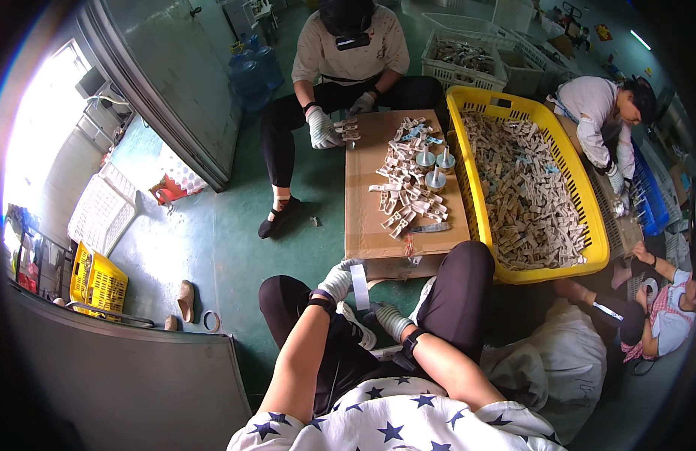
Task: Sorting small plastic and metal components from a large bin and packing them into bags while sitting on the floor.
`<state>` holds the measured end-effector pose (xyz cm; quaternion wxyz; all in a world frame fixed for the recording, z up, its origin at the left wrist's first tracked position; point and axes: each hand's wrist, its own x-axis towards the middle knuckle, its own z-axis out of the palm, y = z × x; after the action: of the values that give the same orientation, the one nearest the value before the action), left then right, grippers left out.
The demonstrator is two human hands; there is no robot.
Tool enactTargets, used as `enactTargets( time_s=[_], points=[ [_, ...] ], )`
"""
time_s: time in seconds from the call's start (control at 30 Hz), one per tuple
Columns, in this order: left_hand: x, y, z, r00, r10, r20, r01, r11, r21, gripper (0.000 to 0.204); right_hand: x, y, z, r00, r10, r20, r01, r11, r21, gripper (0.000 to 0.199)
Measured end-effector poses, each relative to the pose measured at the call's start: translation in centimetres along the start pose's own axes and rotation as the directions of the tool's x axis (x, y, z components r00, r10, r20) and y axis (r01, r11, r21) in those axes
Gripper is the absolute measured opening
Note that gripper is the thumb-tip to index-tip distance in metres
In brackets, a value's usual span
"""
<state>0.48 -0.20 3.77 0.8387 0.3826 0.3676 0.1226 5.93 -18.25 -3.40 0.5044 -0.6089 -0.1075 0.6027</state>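
While the striped-gloved left hand (336, 281) pinches the far end of a flat white strip (360, 286) beside a brown cardboard box (367, 199), the striped-gloved right hand (391, 321) sits at the near end, grip indiscernible.

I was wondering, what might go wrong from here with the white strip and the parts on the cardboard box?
The white strip in the gloved left hand could slip and fall to the green floor. The loose clip-like parts heaped on the cardboard box might spill if the nearby right knee bumped it. The round stemmed pieces near the box's right edge could topple.
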Motion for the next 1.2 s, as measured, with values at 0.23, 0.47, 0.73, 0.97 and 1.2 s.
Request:
enactTargets(
  time_s=[0.23, 0.47, 0.73, 0.97, 1.2],
  points=[
    [0.0, 0.2, 0.5, 0.999, -0.029, 0.013, 0.030, 0.998, -0.062, 0.012, 0.6, 0.7, -0.3, 0.999, -0.044, -0.023, 0.046, 0.998, 0.050, 0.026],
    [-0.1, -0.1, -0.1, 1.000, -0.013, 0.009, 0.013, 1.000, -0.007, 0.012, -0.1, 0.0, 0.1, 1.000, -0.013, -0.010, 0.014, 0.999, 0.048, 0.026],
    [0.2, -0.2, -0.3, 0.999, -0.014, 0.044, 0.015, 1.000, -0.027, 0.012, 1.1, 1.4, -0.4, 0.998, -0.053, -0.032, 0.053, 0.999, -0.008, 0.028],
    [0.2, -0.1, 0.4, 0.998, -0.029, 0.054, 0.031, 0.999, -0.044, 0.012, 1.7, 2.0, -1.0, 0.998, -0.056, -0.037, 0.056, 0.998, -0.008, 0.027],
    [0.5, -0.3, -0.7, 0.998, -0.053, 0.039, 0.056, 0.995, -0.084, 0.010, 0.4, 0.8, -0.2, 0.999, -0.033, 0.000, 0.033, 0.999, -0.032, 0.029]
  ],
)
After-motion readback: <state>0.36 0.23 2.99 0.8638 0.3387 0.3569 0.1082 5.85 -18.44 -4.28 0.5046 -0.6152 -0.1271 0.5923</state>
